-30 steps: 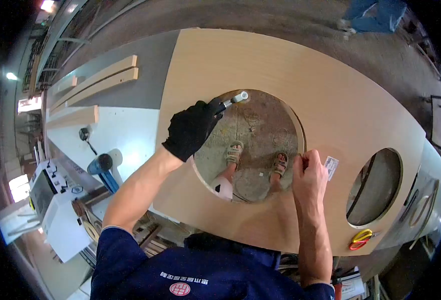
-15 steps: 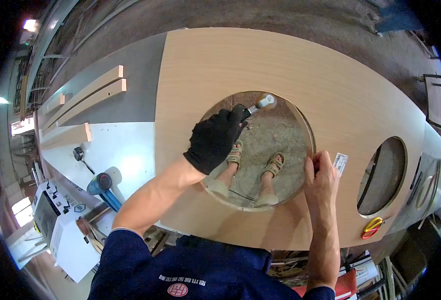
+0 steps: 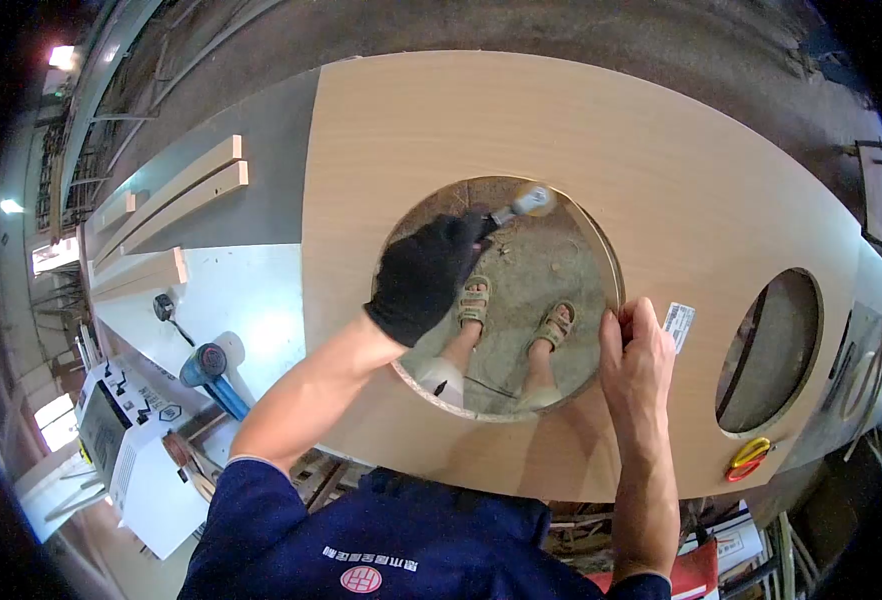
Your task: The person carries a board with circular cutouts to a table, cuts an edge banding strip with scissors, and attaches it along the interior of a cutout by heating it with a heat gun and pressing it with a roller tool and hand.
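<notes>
A wood-coloured board (image 3: pixel 481 110) with a large round cutout and a smaller oval one lies in front of me. My left hand (image 3: pixel 426 278), in a black glove, is closed around a tool (image 3: pixel 521 204) with a rounded metal head, held over the top of the round cutout. A thin strip (image 3: pixel 601 245) runs along the cutout's right edge. My bare right hand (image 3: pixel 637 345) is closed in a pinch at the lower end of that strip, against the rim. Just right of it a white label (image 3: pixel 678 326) sits on the board.
Scissors (image 3: pixel 749 459) with red and yellow handles lie near the board's lower right. At left are wooden strips (image 3: pixel 186 205), a tape measure (image 3: pixel 164 307) and a blue power tool (image 3: pixel 204 366). My sandalled feet show through the round cutout.
Over the last second, the left hand and tool have moved right along the cutout's top edge. The right hand keeps its pinch at the rim. The view has shifted slightly.
</notes>
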Demonstrator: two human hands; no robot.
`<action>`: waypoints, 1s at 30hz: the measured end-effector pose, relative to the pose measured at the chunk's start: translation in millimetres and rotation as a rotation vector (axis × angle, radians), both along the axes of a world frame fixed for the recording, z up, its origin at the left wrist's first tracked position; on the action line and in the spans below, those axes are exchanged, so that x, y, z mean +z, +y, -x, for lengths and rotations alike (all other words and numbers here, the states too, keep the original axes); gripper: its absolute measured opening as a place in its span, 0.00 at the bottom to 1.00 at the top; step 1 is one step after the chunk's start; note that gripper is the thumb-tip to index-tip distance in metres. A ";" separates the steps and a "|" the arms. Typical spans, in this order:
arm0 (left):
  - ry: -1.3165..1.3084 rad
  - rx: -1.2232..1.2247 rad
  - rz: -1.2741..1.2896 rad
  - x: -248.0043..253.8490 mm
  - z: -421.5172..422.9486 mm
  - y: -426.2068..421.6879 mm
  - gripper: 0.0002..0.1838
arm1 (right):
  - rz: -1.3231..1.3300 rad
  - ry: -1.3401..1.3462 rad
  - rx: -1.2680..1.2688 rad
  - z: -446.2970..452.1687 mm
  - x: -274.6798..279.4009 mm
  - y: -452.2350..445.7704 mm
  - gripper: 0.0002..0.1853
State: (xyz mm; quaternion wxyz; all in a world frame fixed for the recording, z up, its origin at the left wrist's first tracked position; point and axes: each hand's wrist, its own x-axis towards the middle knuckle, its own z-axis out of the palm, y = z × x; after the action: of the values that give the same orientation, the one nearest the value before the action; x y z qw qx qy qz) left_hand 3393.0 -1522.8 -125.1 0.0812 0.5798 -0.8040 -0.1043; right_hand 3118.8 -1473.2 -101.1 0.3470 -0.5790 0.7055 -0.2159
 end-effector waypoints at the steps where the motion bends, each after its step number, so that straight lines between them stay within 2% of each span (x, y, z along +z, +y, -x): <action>1: 0.000 -0.044 0.011 -2.0 5.2 -1.8 0.20 | -0.009 0.008 0.004 0.0 1.1 0.4 0.11; 2: 0.047 -0.049 0.015 -7.8 2.5 -0.7 0.19 | -0.016 0.016 0.008 0.6 2.0 -0.6 0.11; 5: -0.026 0.109 -0.128 2.6 -12.4 1.8 0.20 | 0.009 0.012 0.007 1.2 -0.9 2.3 0.10; 9: 0.047 -0.016 -0.017 -9.4 7.5 -3.8 0.18 | 0.137 0.057 -0.005 -8.0 -4.3 12.8 0.08; 14: 0.007 0.136 -0.095 6.5 -5.0 -8.7 0.19 | 0.223 0.234 0.026 -18.8 -7.3 15.0 0.03; 17: 0.128 0.045 -0.020 0.4 -8.9 -14.2 0.19 | 0.271 0.294 0.000 -21.0 -10.3 13.7 0.04; 20: 0.206 0.005 -0.058 -8.0 -0.5 -15.8 0.18 | 0.274 0.294 -0.016 -19.5 -7.9 11.7 0.04; 26: 0.276 -0.019 -0.093 -13.8 13.4 -16.1 0.17 | 0.327 0.375 -0.021 -24.5 -12.8 9.6 0.05; 30: 0.203 -0.002 -0.059 -9.9 4.8 -17.9 0.18 | 0.219 0.342 -0.027 -24.5 -6.8 5.8 0.06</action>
State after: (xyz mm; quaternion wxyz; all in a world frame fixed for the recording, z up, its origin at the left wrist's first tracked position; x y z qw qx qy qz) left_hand 3388.2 -1540.6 -135.0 0.1448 0.5675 -0.7888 -0.1863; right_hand 3143.4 -1467.3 -108.0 0.1539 -0.6319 0.7342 -0.1946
